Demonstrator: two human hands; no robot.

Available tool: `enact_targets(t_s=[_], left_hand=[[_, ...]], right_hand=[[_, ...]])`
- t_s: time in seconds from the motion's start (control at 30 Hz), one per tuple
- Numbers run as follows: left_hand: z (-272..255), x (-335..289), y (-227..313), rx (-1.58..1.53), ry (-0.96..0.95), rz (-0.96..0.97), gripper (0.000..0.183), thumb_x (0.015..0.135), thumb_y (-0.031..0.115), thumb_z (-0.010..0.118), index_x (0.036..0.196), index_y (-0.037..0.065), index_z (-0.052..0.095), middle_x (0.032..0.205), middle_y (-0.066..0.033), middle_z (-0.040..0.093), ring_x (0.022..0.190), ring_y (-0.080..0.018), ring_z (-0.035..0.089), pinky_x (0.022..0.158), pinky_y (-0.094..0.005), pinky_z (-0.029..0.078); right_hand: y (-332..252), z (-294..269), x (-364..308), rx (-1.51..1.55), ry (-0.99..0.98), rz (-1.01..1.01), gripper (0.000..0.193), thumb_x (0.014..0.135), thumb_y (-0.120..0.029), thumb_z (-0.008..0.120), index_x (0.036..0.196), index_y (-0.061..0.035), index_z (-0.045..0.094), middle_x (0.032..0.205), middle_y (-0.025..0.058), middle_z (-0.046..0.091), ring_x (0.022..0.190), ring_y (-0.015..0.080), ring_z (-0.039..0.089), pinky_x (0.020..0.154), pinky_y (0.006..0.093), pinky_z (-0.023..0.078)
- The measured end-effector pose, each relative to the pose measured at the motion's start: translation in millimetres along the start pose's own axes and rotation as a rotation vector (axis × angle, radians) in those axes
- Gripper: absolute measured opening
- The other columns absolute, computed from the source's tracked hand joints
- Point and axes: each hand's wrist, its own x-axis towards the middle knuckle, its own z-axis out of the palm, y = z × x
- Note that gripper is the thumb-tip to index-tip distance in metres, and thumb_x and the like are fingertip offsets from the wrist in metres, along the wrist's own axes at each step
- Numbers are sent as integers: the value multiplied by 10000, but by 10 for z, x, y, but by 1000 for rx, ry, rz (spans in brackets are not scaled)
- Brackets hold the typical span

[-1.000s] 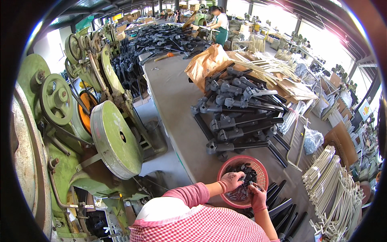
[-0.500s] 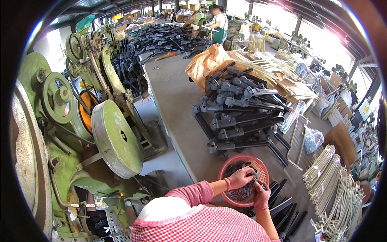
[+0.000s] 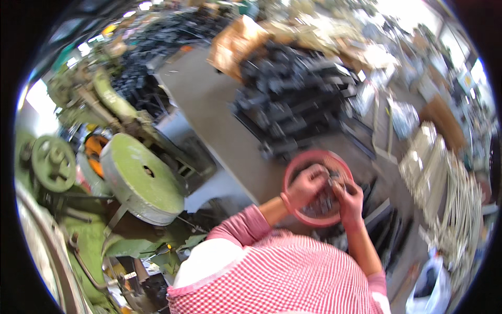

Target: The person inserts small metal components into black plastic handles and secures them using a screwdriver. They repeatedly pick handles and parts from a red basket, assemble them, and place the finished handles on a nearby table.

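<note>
A round red plastic basket [image 3: 318,223] stands on the grey tabletop [image 3: 201,99] in front of me, holding small dark parts [image 3: 323,205]. Over its middle, my left hand [image 3: 306,186] is closed, with fingertips bent together. My right hand [image 3: 349,200] pinches close beside it, at the basket's right side. A small dark piece seems to be between the fingertips of both hands, but blur hides its kind. Just beyond the basket lies a heap of black tubular parts with grey jointed ends [image 3: 293,94].
Green machinery with a large round disc [image 3: 144,180] stands left of the table. Orange-brown wrapping [image 3: 238,44] lies behind the heap. Bundles of pale thin rods [image 3: 442,183] are on the right, with a white plastic bag [image 3: 431,285] nearer me. Black tubes [image 3: 389,230] lie right of the basket.
The whole view has shifted and blurred as my head moved; the basket appears higher up. Both hands stay together over the basket. The white bag at lower right has come into view.
</note>
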Motion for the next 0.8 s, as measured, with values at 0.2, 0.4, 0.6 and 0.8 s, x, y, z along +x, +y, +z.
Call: enact_targets(t_s=[0.2,0.4,0.6,0.8], left_hand=[[81,-128,242,-213,25,-175,110,1019,163,537,1089,79,547,798,-4,617,578,-66,545,500,-196,431],[76,-147,245,-187,32,-188,66,1019,141,531,1038,80,550,798,12,593,609,-47,524,528,-192,426],[-26,-114,209,49,-13,-225,71,1023,152,531,976,102,552,782,63,513,663,-11,459,550,-189,385],[-150,-144,58,-25,-150,-139,26,1023,89,502,1030,64,498,851,32,505,714,-35,468,612,-198,402]], right_hand=[[-126,135,-94,210,105,134,211,870,-119,739,1033,4,683,860,-1,646,733,52,584,656,193,497],[-136,142,-100,109,88,71,167,876,-104,726,994,12,708,887,6,671,772,52,590,685,193,493],[-85,159,-44,-199,112,-51,132,861,-85,722,945,16,715,858,-3,676,765,59,584,676,195,470],[-52,180,-41,-206,34,77,75,855,-44,663,893,20,675,757,-25,622,655,37,553,581,188,429]])
